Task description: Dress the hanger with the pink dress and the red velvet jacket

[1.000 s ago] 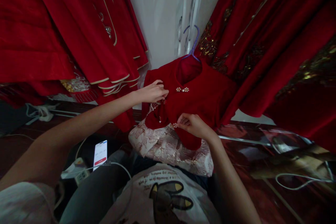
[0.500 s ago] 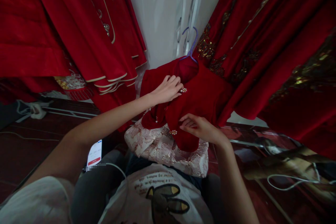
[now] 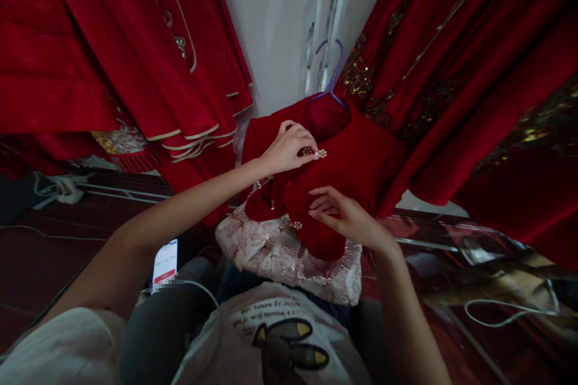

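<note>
A red garment (image 3: 332, 192) on a purple hanger (image 3: 335, 75) lies over my lap, its front part-way parted. My left hand (image 3: 291, 147) is closed near the neckline, thumb and fingertips pinching a pearl flower clasp (image 3: 322, 153). Lower on the front edge sits another pearl flower clasp (image 3: 296, 225). Above the right side of the garment my right hand (image 3: 345, 213) is open, its fingers loosely bent and apart, holding nothing. Under the garment shows a pale brocade cloth (image 3: 253, 249) with a pinkish pattern.
Red garments with pale trim (image 3: 180, 96) hang on the left. Gold-embroidered red garments (image 3: 433, 90) hang on the right, close to the hanger. A lit phone (image 3: 165, 261) rests by my left thigh. A white cable (image 3: 510, 313) loops at the lower right.
My left hand has shifted slightly right and now pinches the clasp, drawing it away from the cloth. The right hand's fingers have lifted and spread a little. The hanger has tilted slightly.
</note>
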Motion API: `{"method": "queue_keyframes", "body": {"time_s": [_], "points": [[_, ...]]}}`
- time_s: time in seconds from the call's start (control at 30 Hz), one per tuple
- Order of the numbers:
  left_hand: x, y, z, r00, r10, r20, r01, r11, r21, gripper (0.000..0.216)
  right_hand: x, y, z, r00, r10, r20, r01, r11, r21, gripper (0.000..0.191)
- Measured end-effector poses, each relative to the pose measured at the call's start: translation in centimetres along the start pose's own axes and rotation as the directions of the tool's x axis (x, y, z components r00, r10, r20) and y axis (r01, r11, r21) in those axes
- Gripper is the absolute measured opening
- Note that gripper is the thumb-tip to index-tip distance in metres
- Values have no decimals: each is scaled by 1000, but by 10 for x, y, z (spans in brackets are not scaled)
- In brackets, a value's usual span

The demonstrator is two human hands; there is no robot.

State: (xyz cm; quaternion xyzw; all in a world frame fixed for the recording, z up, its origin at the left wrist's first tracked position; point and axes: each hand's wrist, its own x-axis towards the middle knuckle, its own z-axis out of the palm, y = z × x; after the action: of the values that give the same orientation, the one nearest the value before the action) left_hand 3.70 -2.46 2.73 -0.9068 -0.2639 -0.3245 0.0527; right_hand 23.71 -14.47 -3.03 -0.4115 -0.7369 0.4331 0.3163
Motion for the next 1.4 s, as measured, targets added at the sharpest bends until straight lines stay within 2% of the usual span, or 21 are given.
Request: {"method": "queue_keyframes", "body": {"time_s": [0.1,0.27,0.4,0.5,0.6,0.7,0.83,0.97,1.07,1.23,1.3,1.4], "points": [[1,1,1,998,-59,-16,59,998,-6,13,-4,-9,-15,993,-40,-111,40,999,-8,46],[6,1,2,990,-129,63,126,991,49,15,-12,-32,-42,929,-129,-346,134,991,-9,44],[7,-2,0,993,-65,102,56,994,92,18,-25,-42,-48,930,-139,-341,141,990,-20,41],[5,-4,-2,991,-49,122,44,998,44,17,-40,-39,-55,943,-93,-321,86,996,-37,38],[3,-4,-5,989,-21,144,22,1000,-4,15,-51,-33,-65,927,-44,-373,21,998,-66,34],[2,-1,-7,986,29,162,-27,1000,-11,13,-55,-28,-70,909,-25,-417,-1,998,-64,31],[1,2,-6,987,62,151,-67,997,26,12,-52,-29,-67,922,-36,-385,21,999,-41,30],[2,0,-1,987,74,143,-89,991,101,12,-26,-46,-63,921,-109,-375,111,994,-17,30],[5,-1,2,984,96,147,-118,982,148,13,15,-63,-58,863,-185,-469,211,978,1,43],[7,-3,3,978,150,143,-181,954,241,22,83,-63,-35,901,-133,-413,143,990,-7,72],[6,-6,2,974,156,165,-199,936,290,28,94,-54,-25,894,-124,-431,115,992,-45,81],[0,-15,-6,962,133,237,-218,899,380,36,93,-41,-18,865,-67,-498,35,997,-73,94]]}}
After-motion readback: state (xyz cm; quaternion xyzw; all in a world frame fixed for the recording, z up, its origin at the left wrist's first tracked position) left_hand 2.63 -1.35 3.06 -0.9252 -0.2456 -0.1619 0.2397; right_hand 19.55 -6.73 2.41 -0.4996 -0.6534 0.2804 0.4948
